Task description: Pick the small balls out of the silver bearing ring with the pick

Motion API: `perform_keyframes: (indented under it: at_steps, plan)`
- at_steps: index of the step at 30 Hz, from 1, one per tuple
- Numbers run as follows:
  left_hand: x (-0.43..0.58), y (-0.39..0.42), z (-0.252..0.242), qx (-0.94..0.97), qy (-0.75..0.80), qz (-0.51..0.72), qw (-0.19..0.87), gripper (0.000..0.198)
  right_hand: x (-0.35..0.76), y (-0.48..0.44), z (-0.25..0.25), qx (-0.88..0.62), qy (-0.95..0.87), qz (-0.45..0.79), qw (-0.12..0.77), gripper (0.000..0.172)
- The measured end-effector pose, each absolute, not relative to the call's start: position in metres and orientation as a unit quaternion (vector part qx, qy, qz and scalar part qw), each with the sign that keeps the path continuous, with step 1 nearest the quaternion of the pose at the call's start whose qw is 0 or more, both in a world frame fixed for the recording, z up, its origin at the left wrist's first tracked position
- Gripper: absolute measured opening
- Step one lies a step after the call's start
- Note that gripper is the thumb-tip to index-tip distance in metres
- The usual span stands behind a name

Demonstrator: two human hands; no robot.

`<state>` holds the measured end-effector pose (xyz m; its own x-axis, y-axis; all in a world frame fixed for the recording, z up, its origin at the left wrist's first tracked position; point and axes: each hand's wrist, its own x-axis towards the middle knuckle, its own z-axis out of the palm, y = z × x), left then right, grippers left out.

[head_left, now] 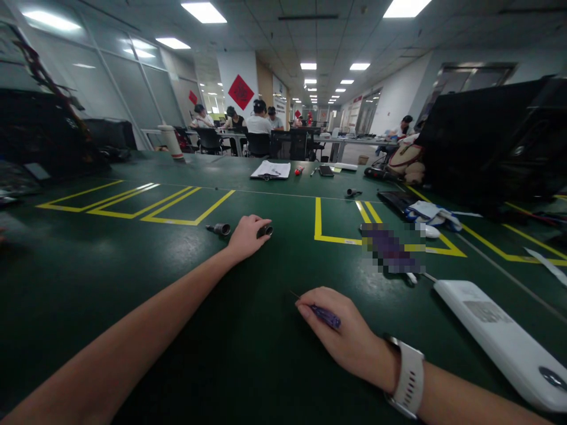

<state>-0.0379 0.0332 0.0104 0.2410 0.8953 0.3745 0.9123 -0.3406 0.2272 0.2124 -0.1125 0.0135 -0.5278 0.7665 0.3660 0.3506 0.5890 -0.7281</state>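
Note:
My left hand (246, 241) reaches out over the green table, its thumb and fingers closed around a dark cylindrical connector (266, 231) with a round open end facing right. Just left of it lies a similar dark connector (219, 229) with a narrower tail. Closer to me, my right hand (341, 324) grips a small screwdriver (326, 317) by its purple handle. The screwdriver's thin shaft points left, away from the palm, and its tip is hard to make out. A third dark connector (352, 192) rests farther back on the right.
To the right, a white power bank (496, 336) is cabled to a blurred-out phone (390, 248). Yellow tape (339, 239) marks the table. A clipboard with papers (270, 170), a white bottle (170, 141) and a blue-white cloth (432, 213) lie farther off. Several people sit beyond.

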Motion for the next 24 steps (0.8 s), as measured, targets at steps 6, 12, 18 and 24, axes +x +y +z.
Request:
perform_keyframes:
  at_steps: [6,12,18,24]
  plan:
    - [-0.046,0.049,0.019,-0.828,-0.542,-0.142,-0.019,0.05,0.211,-0.11,0.015,-0.363,-0.798,0.333,0.347,0.014]
    - [-0.045,0.039,0.02,-0.836,-0.529,-0.143,-0.038,0.033,0.214,-0.104,0.019,-0.373,-0.718,0.46,0.365,0.019]
    - [-0.013,-0.02,0.014,-0.811,-0.489,-0.297,-0.119,0.032,0.222,-0.096,0.022,-0.274,-0.508,0.661,0.479,0.025]
    - [0.024,-0.069,0.022,-0.816,-0.424,-0.347,-0.184,0.022,0.224,-0.101,0.03,-0.274,-0.507,0.648,0.497,0.015]
